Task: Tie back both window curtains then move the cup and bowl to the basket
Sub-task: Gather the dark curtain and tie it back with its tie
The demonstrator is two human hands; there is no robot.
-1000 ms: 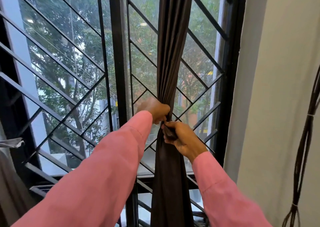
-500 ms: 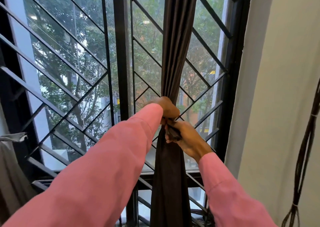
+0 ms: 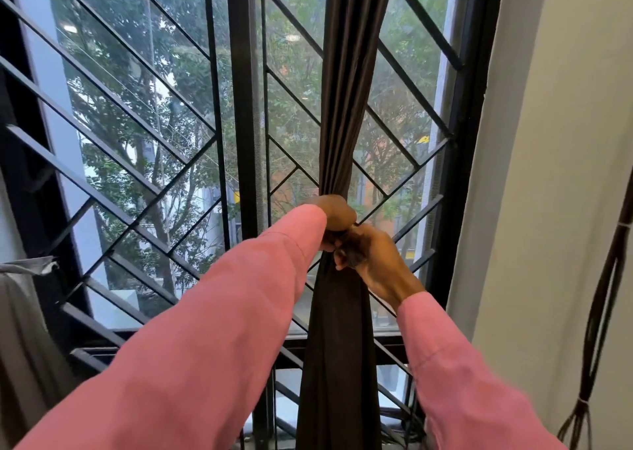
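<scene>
A dark brown curtain [image 3: 346, 106] hangs gathered into a narrow bunch in front of the right window pane. My left hand [image 3: 337, 214] grips the bunch at its narrowest point. Just below and to the right, my right hand [image 3: 371, 257] pinches a dark strip of fabric against the bunch. Both arms wear pink sleeves. A grey curtain [image 3: 24, 329] shows at the far left edge. Cup, bowl and basket are out of view.
A black window grille [image 3: 144, 182] with diagonal bars fills the view behind the curtain. A white wall [image 3: 555, 175] stands at the right, with a bundle of dark cables [image 3: 603, 295] hanging on it.
Both hands have stayed on the gathered curtain, and the view has shifted slightly so they sit a little higher and further right.
</scene>
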